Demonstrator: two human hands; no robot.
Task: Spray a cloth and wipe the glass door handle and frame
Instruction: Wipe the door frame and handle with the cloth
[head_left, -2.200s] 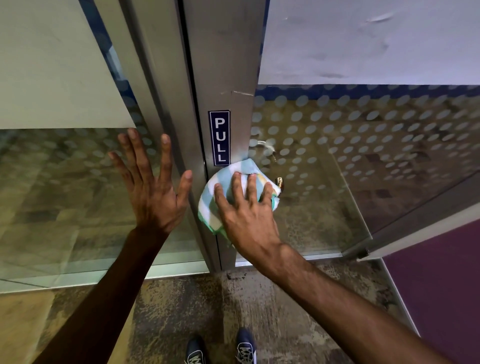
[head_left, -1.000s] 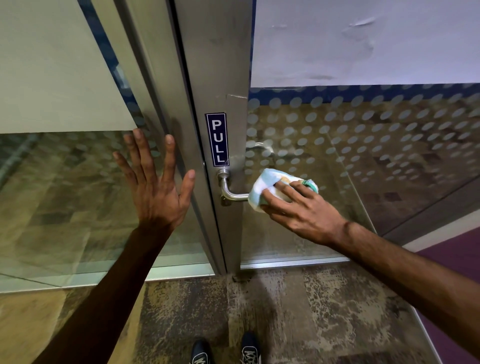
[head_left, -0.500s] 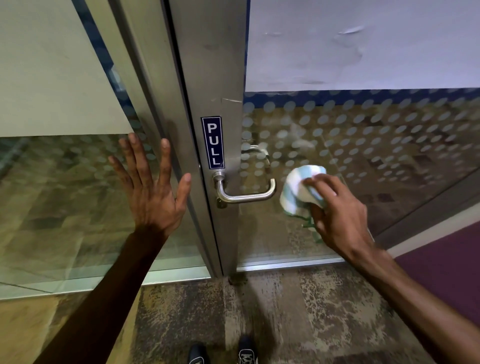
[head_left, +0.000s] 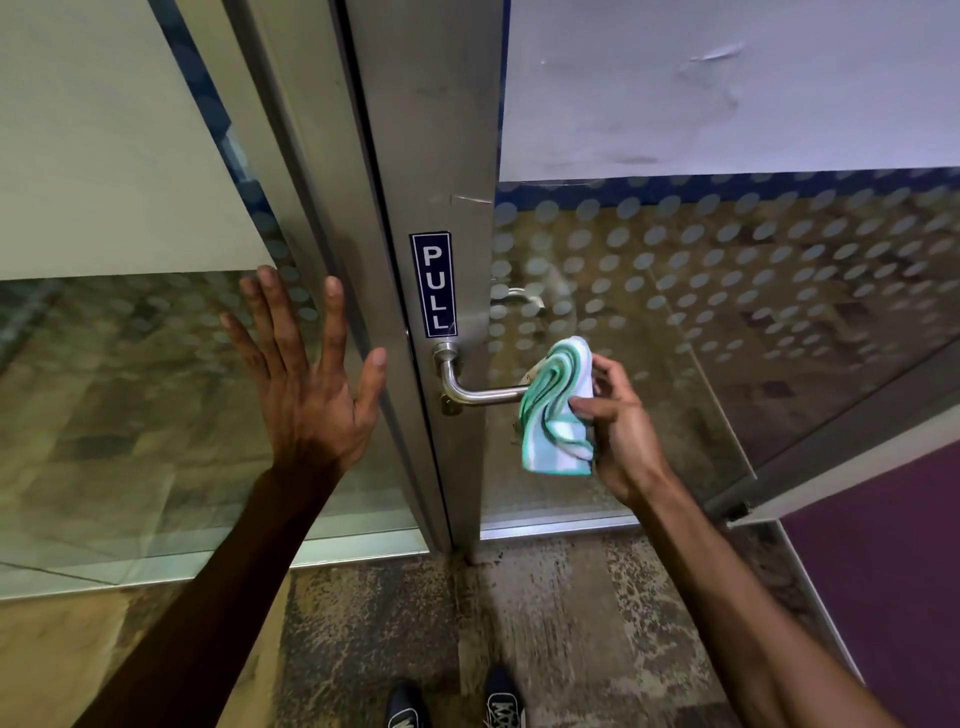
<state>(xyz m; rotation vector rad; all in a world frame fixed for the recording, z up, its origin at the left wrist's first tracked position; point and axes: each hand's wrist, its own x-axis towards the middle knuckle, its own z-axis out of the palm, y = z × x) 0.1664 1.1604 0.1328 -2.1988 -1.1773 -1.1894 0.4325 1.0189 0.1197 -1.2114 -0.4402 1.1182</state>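
A steel lever door handle sticks out of the brushed metal door frame, just under a blue PULL sign. My right hand is shut on a bunched green-and-white striped cloth, which covers the free end of the handle. My left hand is spread flat, fingers apart, against the fixed glass panel left of the frame. No spray bottle is in view.
The glass door right of the frame carries a frosted dot pattern and stands slightly ajar. A purple wall lies at the lower right. Worn speckled floor and my two shoes are below.
My right hand slid the cloth off the handle to the right, then brought it back left against the handle's tip. My left hand stayed flat on the glass.
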